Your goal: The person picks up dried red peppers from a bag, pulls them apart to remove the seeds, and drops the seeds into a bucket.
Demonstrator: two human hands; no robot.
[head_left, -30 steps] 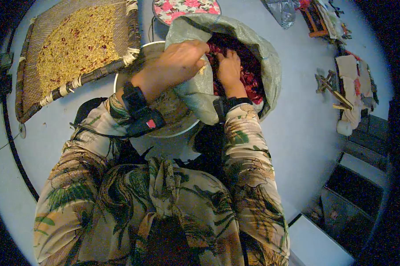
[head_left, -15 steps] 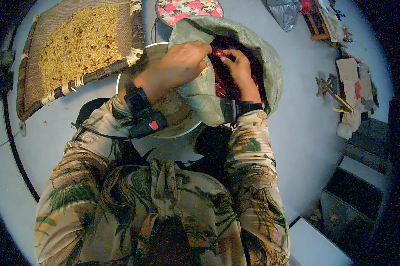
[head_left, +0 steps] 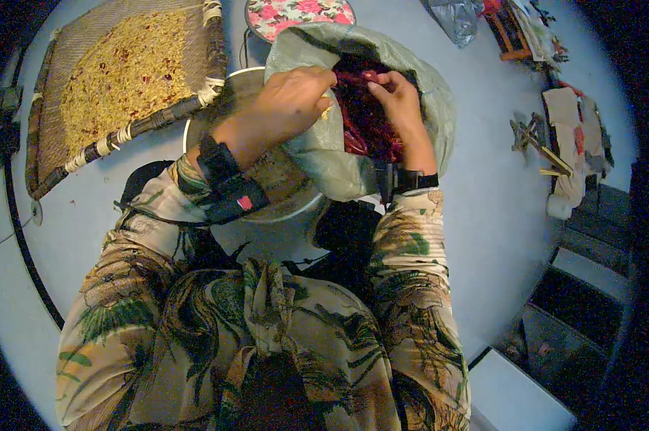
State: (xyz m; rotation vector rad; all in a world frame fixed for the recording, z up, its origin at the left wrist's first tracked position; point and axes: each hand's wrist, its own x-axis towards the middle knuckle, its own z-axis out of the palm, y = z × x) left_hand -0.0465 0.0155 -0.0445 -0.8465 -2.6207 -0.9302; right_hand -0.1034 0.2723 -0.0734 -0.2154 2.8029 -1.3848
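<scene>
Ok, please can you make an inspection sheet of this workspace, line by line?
Surface: pale floor, few small specks near the tray.
Things: open green sack with dark red pieces inside; basin beside it, partly hidden; woven tray bearing yellow bits.
Clutter: plastic bag, cloths at right.
Grips: right grip pinches something reddish; left grip at the sack's mouth, hold unclear.
Cables: thin cord, far left.
Surroundings: round flowered object beyond the sack.

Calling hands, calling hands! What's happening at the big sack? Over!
Right hand pinching a dried red chili at the open woven sack. Left hand at its left rim, grip unclear. Nothing seen in the way.
</scene>
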